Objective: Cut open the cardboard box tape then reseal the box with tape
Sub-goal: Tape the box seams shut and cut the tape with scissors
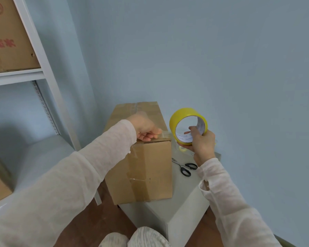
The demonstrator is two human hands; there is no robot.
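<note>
The cardboard box [141, 157] stands on a low white counter [184, 209], set against its left edge, flaps down; old clear tape runs along the top seam and down the near face, wrinkled in places. The left hand [146, 130] rests on the near top edge of the box, knuckles up, fingers curled and pressing a loose end of clear tape against the cardboard; its grip is narrow, thumb and forefinger pinched on the tape end. A strip of clear film stretches from that pinch rightward toward the roll, faint and hard to trace across its full length.

The right hand [201, 141] holds the yellow tape roll [187, 125] raised above the counter, just right of the box and apart from it; the thumb lies inside the core, the other fingers wrap the outer rim from below, so the grip is closed on the roll. The roll is tilted, its open core facing the camera; white printing shows on the inner liner.

Black-handled scissors [184, 167] lie flat on the counter between the box and the right wrist, touching neither; whether the blades are apart cannot be told. Both forearms wear pale knit sleeves. A white metal shelf [34, 50] stands at left, carrying another carton [7, 32] with red print.
</note>
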